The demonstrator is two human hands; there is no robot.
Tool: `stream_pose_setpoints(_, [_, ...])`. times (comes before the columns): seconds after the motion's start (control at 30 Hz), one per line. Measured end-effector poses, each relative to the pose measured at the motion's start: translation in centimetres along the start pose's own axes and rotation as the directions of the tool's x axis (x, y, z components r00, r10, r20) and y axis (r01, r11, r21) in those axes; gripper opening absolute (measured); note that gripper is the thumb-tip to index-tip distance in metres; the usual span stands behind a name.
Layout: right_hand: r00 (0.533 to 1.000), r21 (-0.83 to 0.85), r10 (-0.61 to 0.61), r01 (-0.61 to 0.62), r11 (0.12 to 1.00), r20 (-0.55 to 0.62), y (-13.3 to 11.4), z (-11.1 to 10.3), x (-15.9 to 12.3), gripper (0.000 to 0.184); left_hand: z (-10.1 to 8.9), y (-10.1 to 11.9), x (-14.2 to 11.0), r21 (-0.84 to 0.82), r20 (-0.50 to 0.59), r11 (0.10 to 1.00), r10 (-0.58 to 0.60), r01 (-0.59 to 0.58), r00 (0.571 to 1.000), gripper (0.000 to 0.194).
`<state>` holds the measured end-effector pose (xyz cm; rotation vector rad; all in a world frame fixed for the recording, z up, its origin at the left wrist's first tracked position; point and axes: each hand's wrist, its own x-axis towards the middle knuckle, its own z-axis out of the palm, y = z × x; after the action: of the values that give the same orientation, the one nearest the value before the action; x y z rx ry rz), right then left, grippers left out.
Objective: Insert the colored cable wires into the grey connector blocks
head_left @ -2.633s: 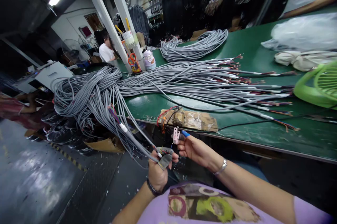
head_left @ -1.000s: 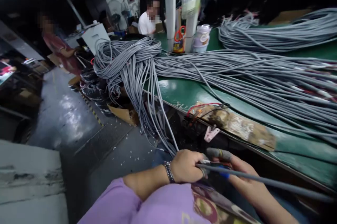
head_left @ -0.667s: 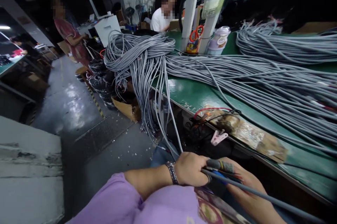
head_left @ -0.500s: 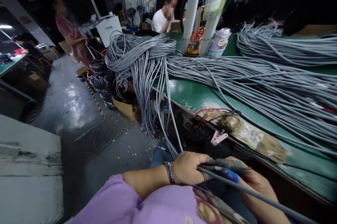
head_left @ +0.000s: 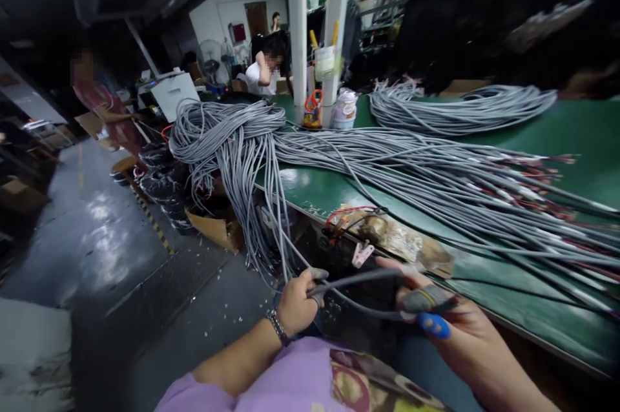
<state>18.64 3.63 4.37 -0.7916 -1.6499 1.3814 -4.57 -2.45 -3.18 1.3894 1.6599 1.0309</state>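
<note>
Grey cable (head_left: 361, 279) runs in a loop between my two hands, over my lap. My left hand (head_left: 296, 301), with a bracelet at the wrist, is closed around it. My right hand (head_left: 436, 312) grips the cable's other side with wrapped fingertips, one of them blue; this hand is a little blurred. From my left hand, strands lead up to a large grey cable bundle (head_left: 227, 134) that hangs over the table's end. More long grey cables (head_left: 387, 166) lie along the green table (head_left: 310, 189), their stripped ends to the right.
A pink clip (head_left: 362, 255) sits at the table edge beside taped cardboard (head_left: 402, 237). Behind stand a lidded tub (head_left: 345, 108), orange-handled scissors (head_left: 314, 102) and white posts (head_left: 296, 24). A coiled cable bundle (head_left: 455, 108) lies farther back. One person (head_left: 259, 76) sits behind the table; another (head_left: 106, 105) stands left.
My hands have moved apart, the left one leftward, and the cable now loops between them. The long trailing length at lower right is gone from view. The camera has turned right and up.
</note>
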Motion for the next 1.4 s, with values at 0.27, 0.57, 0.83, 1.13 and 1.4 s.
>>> stream_pose_setpoints(0.27, [0.987, -0.030, -0.052, 0.057, 0.998, 0.151, -0.8, 0.6, 0.4, 0.027, -0.7, -1.0, -1.0, 0.368, 0.046, 0.927, 0.059, -0.072, 0.997, 0.067])
stream_pose_setpoints(0.57, [0.778, -0.101, -0.164, 0.281, 0.954, 0.607, -1.6, 4.2, 1.5, 0.025, -1.3, 6.0, -0.2, 0.011, 0.487, 0.941, 0.291, -0.339, 0.824, 0.048])
stream_pose_setpoints(0.83, [0.951, -0.159, -0.152, 0.200, 0.967, 0.271, 2.3, 1.8, 0.0, 0.028, 0.2, 2.2, 0.5, -0.216, 0.505, 0.976, 0.079, 0.037, 0.860, 0.040])
stream_pose_setpoints(1.13, [0.964, 0.040, 0.180, -0.191, 0.981, 0.194, 4.0, 2.9, 0.5, 0.036, 0.0, 4.2, 1.0, -0.117, 0.121, 0.972, 0.220, -0.206, 0.968, 0.049])
stream_pose_setpoints(1.4, [0.899, 0.263, 0.432, -0.435, 0.861, 0.071, 5.3, 3.7, 1.7, 0.041, 2.4, 3.5, 0.7, -0.289, 0.360, 0.945, -0.038, 0.150, 0.932, 0.051])
